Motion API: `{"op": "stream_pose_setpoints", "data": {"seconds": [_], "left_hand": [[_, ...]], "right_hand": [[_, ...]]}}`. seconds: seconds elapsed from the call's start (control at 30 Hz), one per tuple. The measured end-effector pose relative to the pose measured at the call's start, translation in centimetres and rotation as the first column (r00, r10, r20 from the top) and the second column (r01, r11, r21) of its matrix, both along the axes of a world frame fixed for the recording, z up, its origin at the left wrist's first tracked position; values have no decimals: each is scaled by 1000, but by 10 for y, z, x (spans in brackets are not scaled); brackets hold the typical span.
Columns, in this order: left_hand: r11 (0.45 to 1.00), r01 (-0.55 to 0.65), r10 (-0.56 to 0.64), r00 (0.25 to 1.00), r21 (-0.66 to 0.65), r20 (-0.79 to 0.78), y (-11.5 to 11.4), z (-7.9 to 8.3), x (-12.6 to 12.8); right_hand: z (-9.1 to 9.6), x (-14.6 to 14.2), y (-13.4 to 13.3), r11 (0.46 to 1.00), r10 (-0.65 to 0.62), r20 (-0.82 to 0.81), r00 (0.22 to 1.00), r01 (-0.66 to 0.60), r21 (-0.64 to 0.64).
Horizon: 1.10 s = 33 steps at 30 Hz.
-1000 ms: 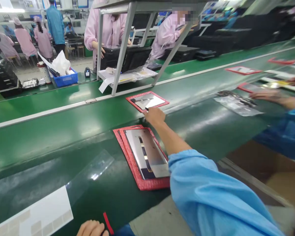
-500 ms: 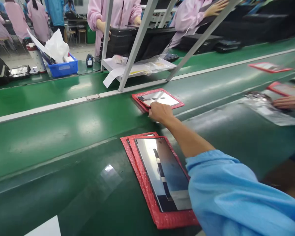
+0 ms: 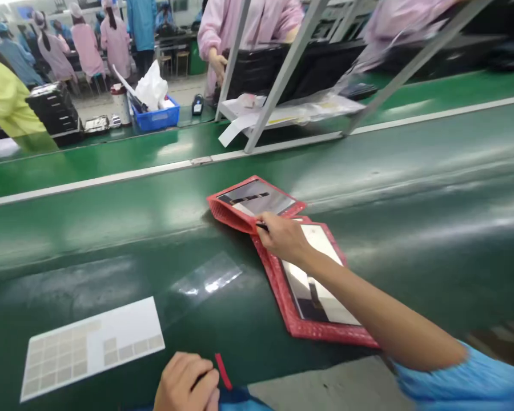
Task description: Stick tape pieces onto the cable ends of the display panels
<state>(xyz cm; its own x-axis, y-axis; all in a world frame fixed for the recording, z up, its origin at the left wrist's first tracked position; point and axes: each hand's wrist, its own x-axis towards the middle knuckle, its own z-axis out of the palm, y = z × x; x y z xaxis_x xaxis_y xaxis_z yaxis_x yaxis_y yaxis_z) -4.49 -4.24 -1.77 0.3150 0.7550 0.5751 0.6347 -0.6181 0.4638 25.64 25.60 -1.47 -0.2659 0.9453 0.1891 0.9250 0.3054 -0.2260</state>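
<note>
My right hand (image 3: pixel 285 238) is closed on the near corner of a red bubble-wrap pouch (image 3: pixel 226 214). A flat display panel (image 3: pixel 278 202) with a dark ribbon strip lies on that pouch, whose near-left edge gapes. A small dark bit shows at my fingertips; I cannot tell what it is. Under my right wrist and forearm lie stacked red bubble-wrap pouches (image 3: pixel 285 302), with another display panel (image 3: pixel 297 288) on top. At the bottom edge my left hand (image 3: pixel 186 383) rests with fingers curled in, and nothing visible in it. A thin red strip (image 3: pixel 223 371) lies beside it.
A white sheet with grey square labels (image 3: pixel 96 342) lies at left, and a clear plastic film (image 3: pixel 209 279) near the middle. Slanted metal posts (image 3: pixel 282 74) rise beyond the white rail. Behind them are a blue bin (image 3: pixel 158 118) and co-workers in pink.
My right hand has drawn the far pouch and panel nearer, beside the stack. The view has swung left, bringing in my left hand and the label sheet.
</note>
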Motion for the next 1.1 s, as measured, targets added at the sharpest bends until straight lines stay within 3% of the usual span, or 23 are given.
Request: {"op": "stream_pose_setpoints", "data": {"seconds": [0.07, 0.17, 0.27, 0.37, 0.47, 0.6, 0.7, 0.83, 0.97, 1.1], "left_hand": [[996, 22, -19, 999, -84, 34, 0, 18, -2], [995, 17, -15, 999, -101, 30, 0, 37, -9], [980, -141, 145, 989, -141, 16, 10, 47, -21], [942, -261, 260, 965, -212, -33, 24, 45, -29], [923, -271, 247, 961, -274, -121, 36, 37, -25], [903, -245, 182, 962, -352, -203, 40, 29, -13], [864, -295, 213, 948, -408, -235, 45, 30, -7], [759, -428, 333, 903, -491, -273, 67, 39, 4], [645, -508, 413, 860, -570, -300, 102, 50, 17], [546, -528, 466, 837, -651, -288, 137, 54, 14]], "right_hand": [[-6, -16, -41, 991, 133, -54, 990, -133, -3], [-17, -31, -104, 945, 323, -122, 939, -326, -6], [-25, -35, -157, 890, 447, -163, 880, -455, -15], [-29, -29, -188, 841, 534, -150, 832, -541, -1], [-30, -20, -200, 816, 578, -75, 813, -576, 53], [-32, -8, -204, 851, 524, -14, 851, -524, 37], [-29, -7, -207, 871, 492, 3, 871, -491, 23], [-17, -14, -212, 884, 467, -60, 882, -468, 6], [-4, -25, -219, 909, 412, -224, 883, -415, 35], [-9, -32, -218, 927, 374, -193, 907, -370, 55]]}}
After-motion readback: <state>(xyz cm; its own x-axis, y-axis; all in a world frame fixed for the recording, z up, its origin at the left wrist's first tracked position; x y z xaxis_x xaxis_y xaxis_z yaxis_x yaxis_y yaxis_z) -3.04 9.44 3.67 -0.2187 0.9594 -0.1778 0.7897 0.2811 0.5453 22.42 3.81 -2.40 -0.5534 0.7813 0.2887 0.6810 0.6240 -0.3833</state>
